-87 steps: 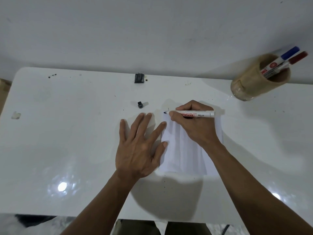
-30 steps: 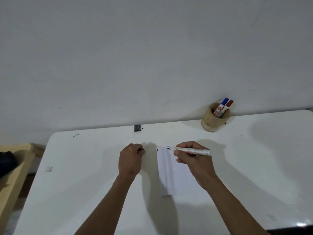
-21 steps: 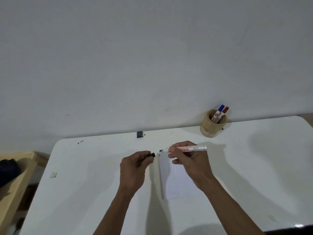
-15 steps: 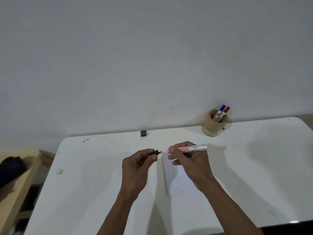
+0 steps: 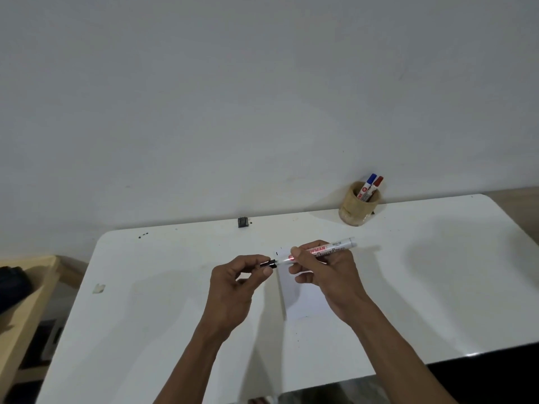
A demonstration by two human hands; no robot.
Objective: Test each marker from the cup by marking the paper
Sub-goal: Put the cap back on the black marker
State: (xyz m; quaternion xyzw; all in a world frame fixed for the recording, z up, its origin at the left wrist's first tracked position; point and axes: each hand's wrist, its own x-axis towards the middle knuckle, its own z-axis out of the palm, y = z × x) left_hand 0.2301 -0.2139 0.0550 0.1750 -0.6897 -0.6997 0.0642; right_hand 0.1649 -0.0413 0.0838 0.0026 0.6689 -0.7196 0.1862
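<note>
Setting: white table set against plain grey wall.
Marker: white barrel, held level above paper's far edge, gripped by right hand, fingers curled round it.
Cap: black, at marker's tip end, pinched by left hand.
Paper: flat on table, under both hands.
Cup: far right by wall, w/ blue-capped marker & red-capped marker inside.
Misc: small black object at table's far edge.

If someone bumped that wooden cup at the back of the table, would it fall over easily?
Probably not easily: the cup looks squat and thick-walled. Still, the two markers lean to one side and stick out above its rim, so a hard knock might tip it.
</note>
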